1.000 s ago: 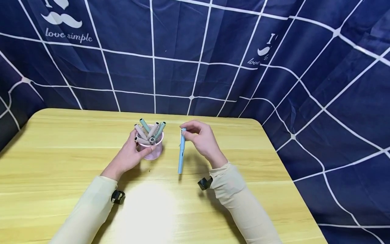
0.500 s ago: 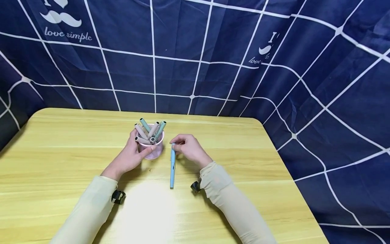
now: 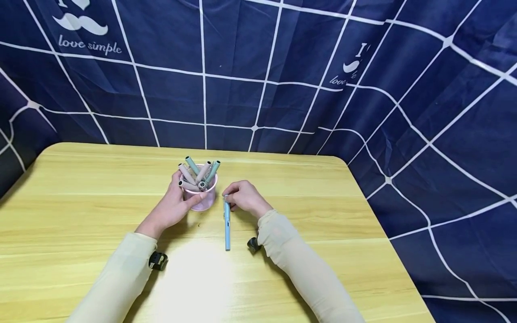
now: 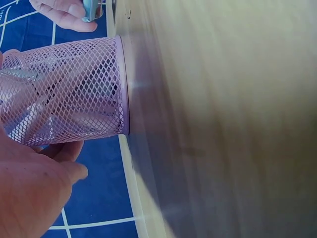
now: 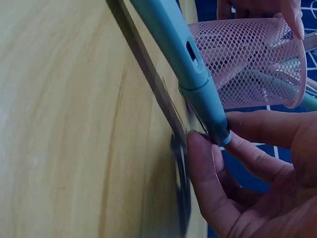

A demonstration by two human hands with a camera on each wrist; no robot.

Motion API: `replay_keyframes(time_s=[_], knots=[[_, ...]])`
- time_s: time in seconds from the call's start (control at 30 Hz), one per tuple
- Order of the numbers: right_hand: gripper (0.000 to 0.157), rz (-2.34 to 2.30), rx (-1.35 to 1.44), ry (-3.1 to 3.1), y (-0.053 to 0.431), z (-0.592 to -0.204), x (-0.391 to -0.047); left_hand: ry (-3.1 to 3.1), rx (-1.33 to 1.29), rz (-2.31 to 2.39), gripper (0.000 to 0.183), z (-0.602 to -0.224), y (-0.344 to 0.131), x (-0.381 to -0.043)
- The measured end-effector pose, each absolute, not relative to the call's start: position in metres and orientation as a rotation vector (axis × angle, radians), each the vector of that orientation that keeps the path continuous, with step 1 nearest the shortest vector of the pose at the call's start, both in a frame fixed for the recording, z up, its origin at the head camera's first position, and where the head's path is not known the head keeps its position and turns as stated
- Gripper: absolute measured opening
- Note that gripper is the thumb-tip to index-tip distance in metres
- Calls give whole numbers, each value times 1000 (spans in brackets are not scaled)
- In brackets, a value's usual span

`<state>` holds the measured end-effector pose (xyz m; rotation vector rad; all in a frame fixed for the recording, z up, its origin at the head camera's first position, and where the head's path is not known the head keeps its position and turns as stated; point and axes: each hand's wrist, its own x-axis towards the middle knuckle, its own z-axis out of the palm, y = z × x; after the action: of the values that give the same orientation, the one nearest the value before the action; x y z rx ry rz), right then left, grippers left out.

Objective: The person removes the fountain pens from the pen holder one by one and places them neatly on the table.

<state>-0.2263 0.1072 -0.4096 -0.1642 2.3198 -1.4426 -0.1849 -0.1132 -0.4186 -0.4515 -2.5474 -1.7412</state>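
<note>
Right wrist: hand pinches smooth, cylindrical pen.

Pens in cup, single pen to right, cloth behind

On the blue cloth, white writing says "love simple" under a mustache, an "I" and part of a heart. Farther right on the cloth, you can read "I" and "love", but a fold hides some letters.
</note>
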Motion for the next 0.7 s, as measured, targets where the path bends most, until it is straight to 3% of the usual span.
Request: replay_keyframes(time_s=[0.7], knots=[[13,-1352,-75,2444,105,-417,-231,-2580,-400,-1718,83,-419,-113,-185]])
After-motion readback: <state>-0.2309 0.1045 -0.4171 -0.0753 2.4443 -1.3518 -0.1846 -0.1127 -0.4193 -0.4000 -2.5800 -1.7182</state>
